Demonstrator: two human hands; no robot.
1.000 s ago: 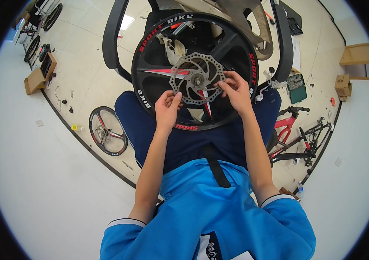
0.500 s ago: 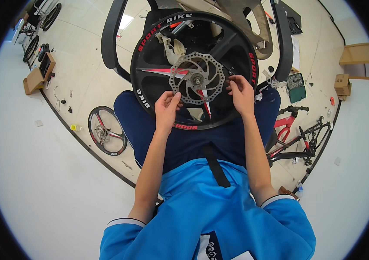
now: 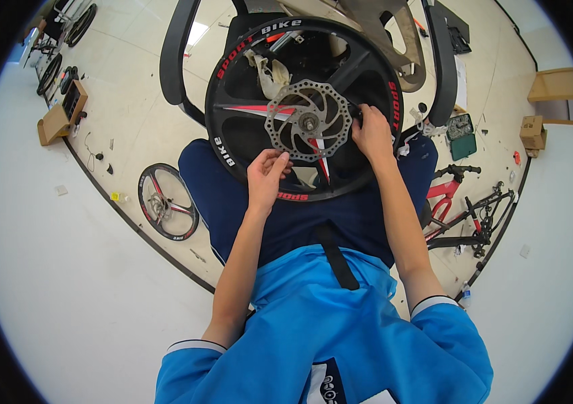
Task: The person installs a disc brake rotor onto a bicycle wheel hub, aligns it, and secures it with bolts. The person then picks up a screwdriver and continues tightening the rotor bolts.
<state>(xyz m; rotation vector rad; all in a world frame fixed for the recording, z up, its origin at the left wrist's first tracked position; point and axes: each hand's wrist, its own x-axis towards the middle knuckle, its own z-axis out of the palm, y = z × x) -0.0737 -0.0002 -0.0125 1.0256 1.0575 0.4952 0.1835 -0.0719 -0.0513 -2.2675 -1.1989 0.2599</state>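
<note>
A black bicycle wheel (image 3: 234, 145) with broad spokes and red-and-white accents lies flat across my lap. On its hub sits a silver brake disc (image 3: 332, 141) with a holed, wavy rim. My left hand (image 3: 267, 176) is at the disc's lower left edge, thumb and fingers curled together; what they hold, if anything, is hidden. At the disc's right side, my right hand (image 3: 372, 135) pinches with its fingertips around something small and dark that I cannot make out. A crumpled pale cloth or glove (image 3: 273, 77) shows through the gap between the spokes.
Black curved chair arms (image 3: 173, 60) flank the wheel, and a bare grey-brown frame (image 3: 404, 47) lies beyond it. A smaller wheel (image 3: 168, 202) lies at left. At right are a green case (image 3: 461, 147), a red-and-black bicycle frame (image 3: 464, 212) and a cardboard box (image 3: 532, 132).
My right hand has shifted slightly up, its fingers more curled. My left hand has slid a little right and down along the disc's edge. The wheel has moved slightly right.
</note>
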